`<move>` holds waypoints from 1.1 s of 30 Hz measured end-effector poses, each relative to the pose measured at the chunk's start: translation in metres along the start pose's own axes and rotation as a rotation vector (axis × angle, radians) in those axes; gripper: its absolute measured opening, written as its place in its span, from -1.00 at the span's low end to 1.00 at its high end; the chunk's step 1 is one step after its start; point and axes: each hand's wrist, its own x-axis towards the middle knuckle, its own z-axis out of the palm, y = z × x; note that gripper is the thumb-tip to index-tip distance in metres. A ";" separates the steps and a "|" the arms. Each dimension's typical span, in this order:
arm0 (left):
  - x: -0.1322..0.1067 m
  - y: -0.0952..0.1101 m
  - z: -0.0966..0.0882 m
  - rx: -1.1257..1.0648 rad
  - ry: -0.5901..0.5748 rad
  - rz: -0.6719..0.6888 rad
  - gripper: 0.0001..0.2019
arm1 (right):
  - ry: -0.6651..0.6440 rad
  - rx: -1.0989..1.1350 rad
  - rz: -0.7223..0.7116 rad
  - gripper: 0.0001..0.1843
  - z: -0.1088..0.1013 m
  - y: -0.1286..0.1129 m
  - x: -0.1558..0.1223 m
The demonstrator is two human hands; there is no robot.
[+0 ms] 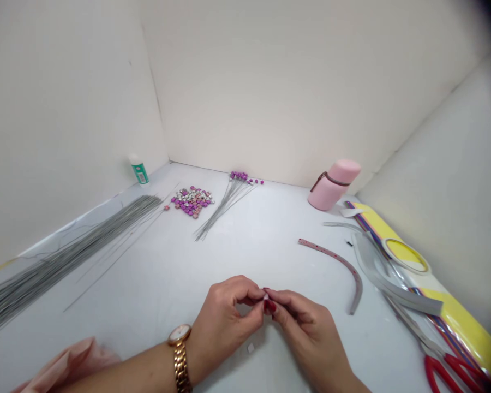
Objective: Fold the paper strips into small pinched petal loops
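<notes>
My left hand (227,319) and my right hand (306,327) meet low in the middle over the white table (167,273). Their fingertips pinch together on a tiny white piece (265,296); what it is I cannot make out. A gold watch (180,352) sits on my left wrist. Just under the hands lies a small white scrap (251,347). A curved pink strip with dots (339,267) lies to the right of the hands.
A bundle of grey wires (57,262) stretches along the left. At the back are a pile of pink and silver beads (191,200), wires tipped with purple beads (229,199), a glue bottle (139,169) and a pink bottle (333,185). Tape roll (405,255), grey strips, coloured paper and red scissors (450,371) lie right.
</notes>
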 end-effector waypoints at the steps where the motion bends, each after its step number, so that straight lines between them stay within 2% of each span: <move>1: 0.000 0.000 0.001 0.013 0.004 0.006 -0.88 | 0.021 -0.042 -0.028 -0.80 0.001 0.000 -0.001; 6: -0.001 0.001 0.006 0.105 0.103 0.141 -0.86 | 0.179 -0.262 -0.270 -0.78 0.010 0.004 -0.004; 9: -0.002 0.000 0.008 0.131 0.130 0.190 -0.86 | 0.206 -0.307 -0.323 -0.77 0.013 0.005 -0.006; 15: -0.002 0.001 0.003 -0.012 0.063 0.116 -0.85 | 0.154 -0.189 -0.187 -0.75 0.008 0.004 -0.008; 18: -0.001 0.002 0.001 -0.049 0.022 0.088 -0.86 | 0.112 -0.139 -0.179 -0.74 0.006 0.005 -0.007; 27: 0.000 -0.002 -0.001 -0.056 0.025 0.000 -0.85 | 0.117 -0.049 -0.055 -0.82 0.005 0.006 -0.004; 33: -0.001 -0.002 -0.001 -0.044 0.012 0.107 -0.85 | 0.100 -0.073 -0.065 -0.82 0.004 0.006 -0.003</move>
